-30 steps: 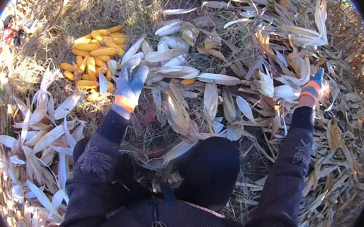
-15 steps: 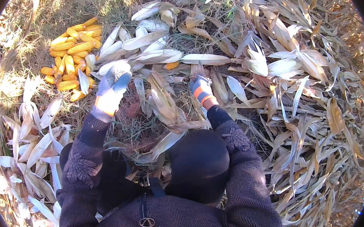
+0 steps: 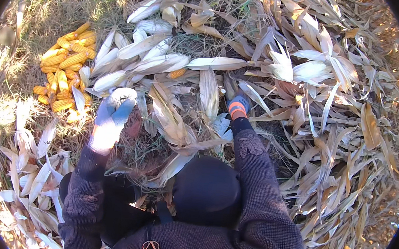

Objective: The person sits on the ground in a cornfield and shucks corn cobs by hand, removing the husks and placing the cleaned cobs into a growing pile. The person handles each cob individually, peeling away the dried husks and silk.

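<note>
My left hand (image 3: 116, 109), in a pale grey-blue work glove, is raised over the grass to the right of the yellow corn cobs (image 3: 66, 66). Its fingers are curled closed, and whatever lies inside them is hidden. In a similar glove with an orange-banded cuff, my right hand (image 3: 239, 105) reaches down among dry husks. It touches the lower end of a brownish ear of corn in its husk (image 3: 230, 84); its fingertips are out of sight. Just left of it stands a paler husk-covered ear (image 3: 208, 92).
Several pale unhusked ears (image 3: 144, 52) lie beyond my hands, a bare yellow corn tip (image 3: 176, 73) among them. A large heap of dry husks (image 3: 336, 152) covers the right side. More loose husks (image 3: 36, 171) lie at left, and my dark knee (image 3: 207, 190) is in front.
My right hand has left the paler ear and moved right to the brownish one beside it. My left hand has drawn back slightly toward me, and the whole view has shifted a little.
</note>
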Action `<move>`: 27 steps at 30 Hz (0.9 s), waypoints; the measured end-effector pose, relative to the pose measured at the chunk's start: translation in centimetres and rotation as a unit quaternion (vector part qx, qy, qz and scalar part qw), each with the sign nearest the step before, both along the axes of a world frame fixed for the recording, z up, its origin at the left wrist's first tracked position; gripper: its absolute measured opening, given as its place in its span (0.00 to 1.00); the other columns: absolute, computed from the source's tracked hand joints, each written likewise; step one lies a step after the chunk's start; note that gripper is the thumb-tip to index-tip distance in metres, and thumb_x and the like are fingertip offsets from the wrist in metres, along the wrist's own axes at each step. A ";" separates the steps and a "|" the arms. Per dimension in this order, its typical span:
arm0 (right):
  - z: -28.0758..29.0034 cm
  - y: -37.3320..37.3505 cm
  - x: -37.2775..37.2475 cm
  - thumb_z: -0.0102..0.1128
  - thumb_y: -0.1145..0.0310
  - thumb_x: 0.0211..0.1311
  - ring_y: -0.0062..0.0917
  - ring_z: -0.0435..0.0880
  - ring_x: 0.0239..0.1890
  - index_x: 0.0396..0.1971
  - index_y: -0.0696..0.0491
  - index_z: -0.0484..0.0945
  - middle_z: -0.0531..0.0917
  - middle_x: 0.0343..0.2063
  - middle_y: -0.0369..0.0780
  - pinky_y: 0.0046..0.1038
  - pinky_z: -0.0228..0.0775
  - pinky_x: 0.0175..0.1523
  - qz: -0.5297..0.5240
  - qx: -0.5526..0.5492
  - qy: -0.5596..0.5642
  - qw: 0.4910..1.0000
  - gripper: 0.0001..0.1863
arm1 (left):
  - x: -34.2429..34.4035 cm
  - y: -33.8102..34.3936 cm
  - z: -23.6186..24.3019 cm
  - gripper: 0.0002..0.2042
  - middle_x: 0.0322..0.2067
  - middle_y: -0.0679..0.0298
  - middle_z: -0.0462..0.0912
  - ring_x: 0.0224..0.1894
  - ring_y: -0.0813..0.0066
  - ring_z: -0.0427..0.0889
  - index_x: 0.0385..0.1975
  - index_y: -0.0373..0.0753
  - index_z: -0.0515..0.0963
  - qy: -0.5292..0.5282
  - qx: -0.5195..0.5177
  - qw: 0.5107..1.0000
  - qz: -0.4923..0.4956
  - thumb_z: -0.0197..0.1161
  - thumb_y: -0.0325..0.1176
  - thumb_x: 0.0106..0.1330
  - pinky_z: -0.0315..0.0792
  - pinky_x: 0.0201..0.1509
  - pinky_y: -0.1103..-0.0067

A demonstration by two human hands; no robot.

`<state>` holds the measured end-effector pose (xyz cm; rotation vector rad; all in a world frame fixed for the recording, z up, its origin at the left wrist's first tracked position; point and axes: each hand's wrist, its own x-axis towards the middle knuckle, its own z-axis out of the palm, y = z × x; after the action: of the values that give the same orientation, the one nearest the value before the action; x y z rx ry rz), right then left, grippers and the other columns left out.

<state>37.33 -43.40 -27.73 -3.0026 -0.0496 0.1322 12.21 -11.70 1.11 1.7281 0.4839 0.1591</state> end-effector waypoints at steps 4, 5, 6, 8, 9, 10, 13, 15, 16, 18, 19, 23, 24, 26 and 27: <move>-2.7 -2.6 0.8 0.63 0.64 0.49 0.39 0.72 0.58 0.53 0.52 0.73 0.74 0.55 0.46 0.36 0.67 0.58 -0.022 -0.040 0.003 0.999 0.27 | 0.7 -0.6 -0.8 0.09 0.33 0.70 0.77 0.38 0.84 0.71 0.40 0.35 0.76 -0.011 -0.011 0.999 -0.034 0.55 0.31 0.65 0.65 0.46 0.83; -2.2 -1.1 0.2 0.63 0.65 0.49 0.39 0.73 0.57 0.52 0.52 0.74 0.75 0.54 0.47 0.35 0.68 0.58 -0.020 -0.009 0.044 0.999 0.26 | 0.4 -0.3 -1.2 0.09 0.33 0.70 0.77 0.37 0.84 0.72 0.40 0.35 0.76 -0.007 -0.018 1.000 -0.022 0.55 0.31 0.65 0.66 0.45 0.83; -1.0 -0.2 -0.4 0.64 0.65 0.48 0.39 0.73 0.56 0.51 0.52 0.74 0.75 0.53 0.47 0.35 0.68 0.58 -0.022 0.018 0.083 0.996 0.26 | 0.2 -0.2 -1.2 0.08 0.33 0.70 0.77 0.37 0.84 0.72 0.40 0.35 0.76 0.001 -0.023 1.000 -0.013 0.54 0.31 0.65 0.66 0.45 0.84; 1.6 0.1 -1.1 0.67 0.64 0.44 0.40 0.76 0.53 0.49 0.52 0.76 0.77 0.50 0.48 0.34 0.69 0.57 -0.010 0.071 0.090 0.993 0.27 | 0.4 -1.0 -0.6 0.08 0.33 0.71 0.77 0.37 0.85 0.71 0.39 0.36 0.76 0.012 -0.045 0.999 -0.007 0.54 0.31 0.65 0.65 0.44 0.84; 2.1 -0.9 -1.2 0.68 0.64 0.42 0.41 0.76 0.52 0.49 0.53 0.76 0.78 0.49 0.48 0.34 0.69 0.56 -0.009 0.082 0.085 0.993 0.28 | 0.7 -1.6 0.0 0.07 0.32 0.72 0.76 0.35 0.85 0.70 0.38 0.36 0.76 0.010 -0.034 0.999 -0.037 0.54 0.31 0.66 0.65 0.43 0.85; 2.6 -1.9 -1.4 0.69 0.63 0.41 0.42 0.76 0.52 0.49 0.53 0.76 0.78 0.49 0.48 0.35 0.69 0.56 -0.007 0.094 0.080 0.992 0.29 | 0.9 -1.9 -0.1 0.08 0.33 0.70 0.76 0.37 0.84 0.71 0.39 0.35 0.75 0.025 -0.039 0.998 -0.051 0.54 0.31 0.66 0.65 0.45 0.84; 6.4 -1.5 -2.4 0.70 0.63 0.40 0.45 0.79 0.46 0.46 0.59 0.75 0.80 0.42 0.52 0.36 0.71 0.48 0.027 0.181 0.009 0.983 0.29 | 0.9 -2.2 -1.0 0.10 0.35 0.67 0.76 0.39 0.80 0.72 0.40 0.34 0.75 0.014 -0.015 0.995 -0.096 0.53 0.33 0.66 0.66 0.47 0.82; 8.0 -2.1 -2.9 0.70 0.63 0.39 0.42 0.80 0.39 0.44 0.62 0.74 0.80 0.37 0.52 0.36 0.71 0.44 0.058 0.295 0.010 0.954 0.30 | 1.2 -3.1 -1.0 0.10 0.33 0.69 0.75 0.36 0.82 0.71 0.41 0.35 0.74 0.034 -0.040 0.993 -0.110 0.53 0.34 0.67 0.66 0.44 0.83; 8.9 -2.4 -2.9 0.71 0.65 0.38 0.36 0.79 0.38 0.46 0.62 0.72 0.80 0.37 0.50 0.34 0.70 0.44 0.060 0.273 0.087 0.956 0.32 | 1.5 -3.7 -1.1 0.10 0.32 0.69 0.75 0.36 0.83 0.71 0.42 0.35 0.74 0.040 -0.053 0.992 -0.111 0.54 0.34 0.67 0.66 0.43 0.84; 11.6 -0.8 -4.2 0.71 0.67 0.39 0.41 0.79 0.41 0.44 0.60 0.74 0.80 0.40 0.52 0.35 0.71 0.46 0.154 0.394 0.007 0.906 0.28 | 1.6 -4.2 -1.8 0.13 0.34 0.69 0.75 0.36 0.84 0.70 0.45 0.36 0.74 0.009 -0.032 0.992 -0.120 0.57 0.36 0.66 0.66 0.42 0.84; 13.0 0.3 -5.3 0.70 0.66 0.41 0.37 0.78 0.43 0.45 0.59 0.73 0.79 0.41 0.49 0.34 0.70 0.48 0.161 0.544 0.068 0.820 0.28 | 1.8 -4.5 -1.6 0.14 0.34 0.70 0.74 0.37 0.84 0.70 0.46 0.36 0.73 -0.017 -0.018 0.992 -0.124 0.58 0.37 0.66 0.66 0.43 0.84; 20.7 3.5 -8.1 0.66 0.65 0.51 0.31 0.74 0.49 0.48 0.55 0.71 0.75 0.50 0.40 0.28 0.65 0.56 0.333 0.336 0.137 0.870 0.24 | 2.8 -5.6 -0.6 0.19 0.38 0.69 0.77 0.37 0.83 0.73 0.52 0.37 0.70 -0.089 -0.022 0.988 -0.128 0.60 0.39 0.65 0.69 0.42 0.83; 20.7 4.0 -8.8 0.66 0.65 0.52 0.26 0.72 0.51 0.51 0.56 0.70 0.73 0.52 0.41 0.27 0.64 0.57 0.296 0.494 0.195 0.794 0.26 | 3.0 -5.7 -0.9 0.18 0.42 0.67 0.77 0.41 0.83 0.74 0.53 0.37 0.70 -0.115 -0.055 0.985 -0.118 0.59 0.36 0.66 0.69 0.45 0.83; 22.2 5.3 -9.8 0.67 0.66 0.51 0.22 0.71 0.51 0.52 0.58 0.69 0.73 0.52 0.41 0.26 0.64 0.57 0.372 0.450 0.123 0.803 0.28 | 3.1 -6.1 -1.1 0.18 0.39 0.71 0.76 0.40 0.85 0.71 0.52 0.37 0.70 -0.140 -0.185 0.969 -0.082 0.61 0.33 0.63 0.67 0.47 0.85; 24.0 6.2 -10.6 0.68 0.65 0.50 0.23 0.72 0.51 0.52 0.59 0.69 0.73 0.51 0.42 0.26 0.64 0.57 0.362 0.445 0.165 0.803 0.29 | 2.9 -5.8 -1.3 0.17 0.39 0.71 0.77 0.40 0.84 0.73 0.52 0.37 0.71 -0.122 -0.286 0.950 -0.039 0.60 0.29 0.63 0.68 0.47 0.84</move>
<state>26.77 -37.23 -3.70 -1.8424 -0.9310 0.5276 15.12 -17.50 -0.15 1.1358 0.2433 0.1558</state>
